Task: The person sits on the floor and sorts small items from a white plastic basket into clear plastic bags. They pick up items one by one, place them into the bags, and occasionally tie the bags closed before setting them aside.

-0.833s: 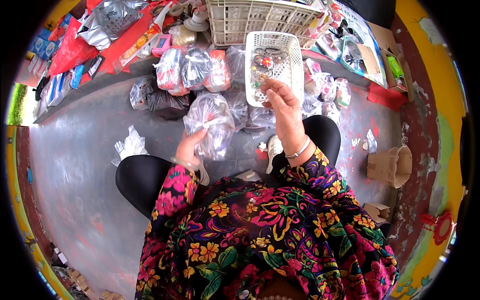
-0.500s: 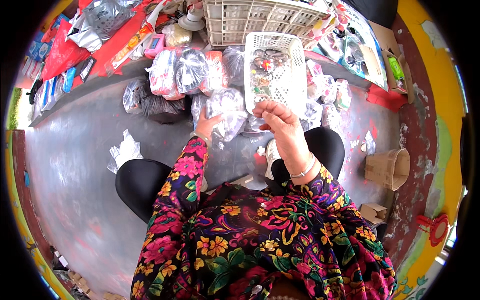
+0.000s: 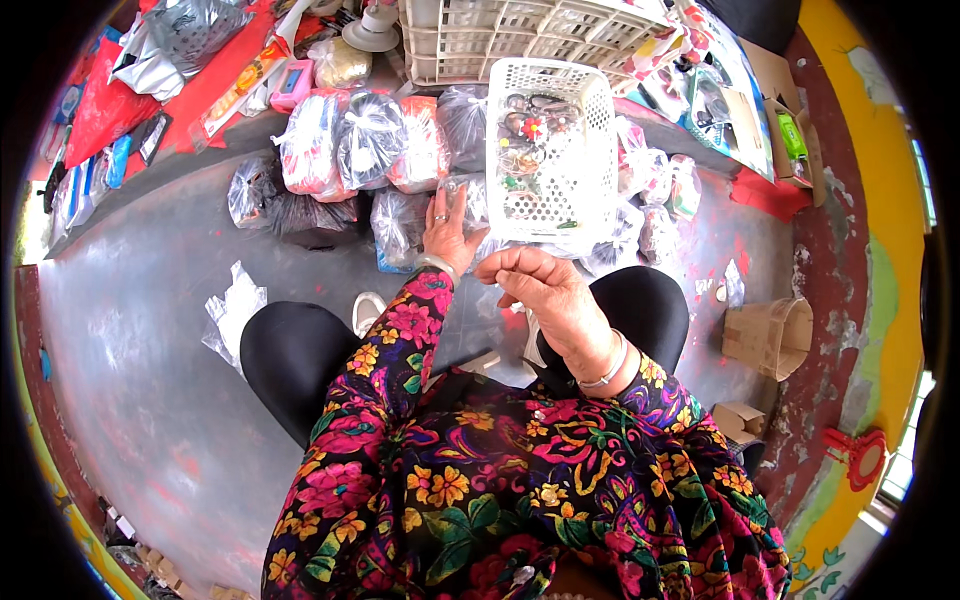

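Note:
My left hand reaches forward with its fingers stretched and apart, against a clear plastic bag in the heap; it grips nothing. My right hand is held just short of the white perforated basket, thumb and fingers pinched together. Whatever is in that pinch is too small to make out. Inside the basket lie small loose things, among them a red flower-like piece and dark loops. Another clear bag rests left of my left hand.
Tied plastic bags are heaped along a ledge behind, with more bags right of the basket. A large cream crate stands at the back. A cardboard box sits at right, and a crumpled plastic bag lies on the floor at left.
My left hand has let go of the clear bag it held and moved right and forward, fingers spread. My right hand has drawn back slightly from the basket, still pinched.

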`<state>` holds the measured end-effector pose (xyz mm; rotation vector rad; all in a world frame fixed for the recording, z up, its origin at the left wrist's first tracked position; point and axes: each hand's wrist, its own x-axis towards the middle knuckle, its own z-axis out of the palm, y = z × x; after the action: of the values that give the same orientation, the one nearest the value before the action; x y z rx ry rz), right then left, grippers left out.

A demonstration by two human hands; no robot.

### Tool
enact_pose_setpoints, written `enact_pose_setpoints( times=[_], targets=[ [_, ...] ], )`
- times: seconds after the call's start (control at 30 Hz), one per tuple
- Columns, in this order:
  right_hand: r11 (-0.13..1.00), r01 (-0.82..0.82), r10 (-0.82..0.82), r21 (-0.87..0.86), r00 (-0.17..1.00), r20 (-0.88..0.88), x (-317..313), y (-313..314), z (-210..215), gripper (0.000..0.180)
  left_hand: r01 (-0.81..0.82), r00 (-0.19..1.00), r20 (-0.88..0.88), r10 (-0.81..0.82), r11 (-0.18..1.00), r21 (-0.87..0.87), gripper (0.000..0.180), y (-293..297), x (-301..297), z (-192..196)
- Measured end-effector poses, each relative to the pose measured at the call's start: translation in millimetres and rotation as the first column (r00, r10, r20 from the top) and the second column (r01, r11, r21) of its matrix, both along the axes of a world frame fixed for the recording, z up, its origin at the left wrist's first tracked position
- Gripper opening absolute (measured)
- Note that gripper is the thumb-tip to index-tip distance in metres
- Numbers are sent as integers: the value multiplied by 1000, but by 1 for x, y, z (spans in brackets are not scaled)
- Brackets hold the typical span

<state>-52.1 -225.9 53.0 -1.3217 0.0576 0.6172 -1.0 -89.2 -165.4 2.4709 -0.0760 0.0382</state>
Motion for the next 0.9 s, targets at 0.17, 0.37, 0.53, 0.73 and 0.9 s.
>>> enact_pose_setpoints(
  times=[0.17,0.37,0.53,0.73,0.9],
  targets=[
    [999,15,-18,-39,997,-82,-1,-1,9,19,2,985,-170,-30,987,-163,73,-1,21,-26],
    [998,-41,36,-58,995,-89,-5,-3,8,19,-111,979,-199,49,943,-314,68,19,28,-42],
    [995,-64,56,-76,993,-102,-12,5,21,19,-144,984,109,143,990,1,65,3,-1,-1],
    [989,-129,123,-74,989,-77,-15,8,19,19,279,958,-168,-232,887,367,59,4,-3,7],
    [984,-158,151,-77,985,-85,-19,8,5,19,313,910,-356,-214,917,247,60,7,9,30]
  ],
)
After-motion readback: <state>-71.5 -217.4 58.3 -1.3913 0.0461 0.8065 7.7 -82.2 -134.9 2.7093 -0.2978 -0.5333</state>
